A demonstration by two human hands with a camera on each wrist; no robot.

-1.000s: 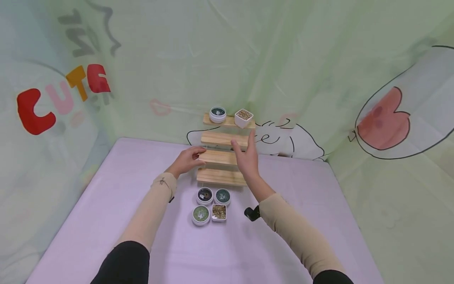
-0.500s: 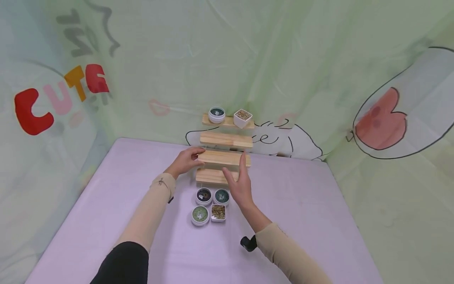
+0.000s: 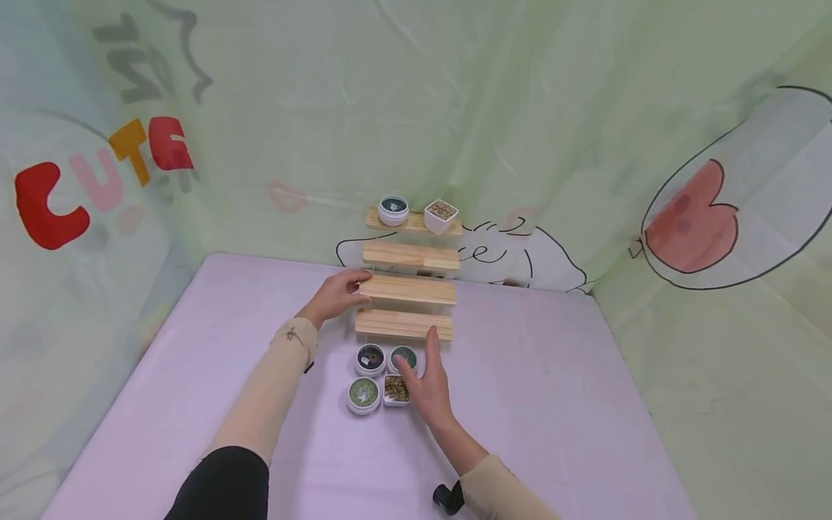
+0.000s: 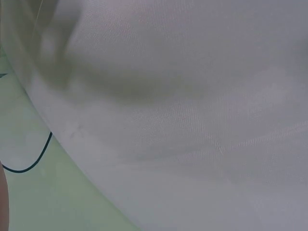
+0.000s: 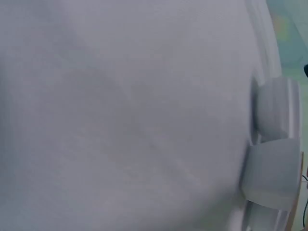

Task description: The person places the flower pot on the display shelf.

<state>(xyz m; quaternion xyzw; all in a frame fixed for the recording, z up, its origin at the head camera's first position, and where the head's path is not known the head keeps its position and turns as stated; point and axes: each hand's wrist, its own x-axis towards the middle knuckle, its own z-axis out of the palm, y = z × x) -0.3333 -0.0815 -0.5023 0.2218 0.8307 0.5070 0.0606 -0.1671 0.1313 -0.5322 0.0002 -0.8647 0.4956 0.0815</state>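
Your right hand (image 3: 425,388), thumb and fingers spread wide | just left of it: white square pot (image 3: 396,391), filled with speckled brown granules; white round pots (image 3: 363,394) stand beside and behind it | your right forearm angles in from lower right | beyond, your left hand (image 3: 333,295) grips the four-tier wooden stand (image 3: 408,289) by its left edge

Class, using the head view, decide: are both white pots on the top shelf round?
No, the top shelf holds one round pot and one square pot.
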